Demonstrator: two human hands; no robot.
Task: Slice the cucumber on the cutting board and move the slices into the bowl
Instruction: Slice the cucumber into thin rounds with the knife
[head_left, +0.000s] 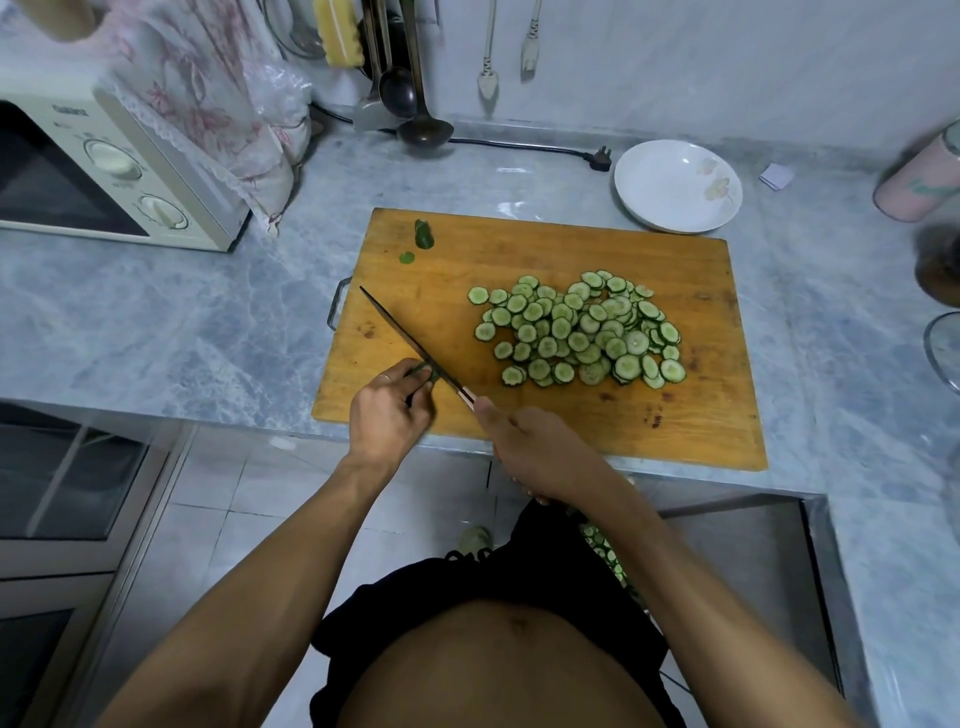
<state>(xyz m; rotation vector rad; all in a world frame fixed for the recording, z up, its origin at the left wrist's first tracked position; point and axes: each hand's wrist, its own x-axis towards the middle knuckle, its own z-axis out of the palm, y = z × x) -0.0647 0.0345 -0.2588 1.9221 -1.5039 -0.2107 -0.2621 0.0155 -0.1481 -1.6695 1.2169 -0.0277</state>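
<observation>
the rectangular wooden cutting board (545, 431), scuffed and stained, lay on the grey marbled stone counter (171, 322), and everything else sat around it. beyond its far left corner stood a cream microwave oven (98, 171) under a lace-edged flowered cloth (208, 88); beyond its far edge dark metal ladles (415, 104) hung by the wall and a black power cord (530, 147) ran along the counter. just off its far right corner sat the shallow white ceramic bowl (675, 182), glossy, with a faint flower print, holding nothing. on the board's right half the thin round green-rimmed cucumber slices (582, 330) lay heaped and overlapping. a small green cucumber end (424, 235) and a single slice lay near its far left corner. at the board's near left, the left hand (387, 415) had its fingers curled, pinching the short dark-green cucumber stub (422, 372). the right hand (540, 452) gripped the handle of the long dark-bladed knife (410, 343), whose blade stood against the stub.
</observation>
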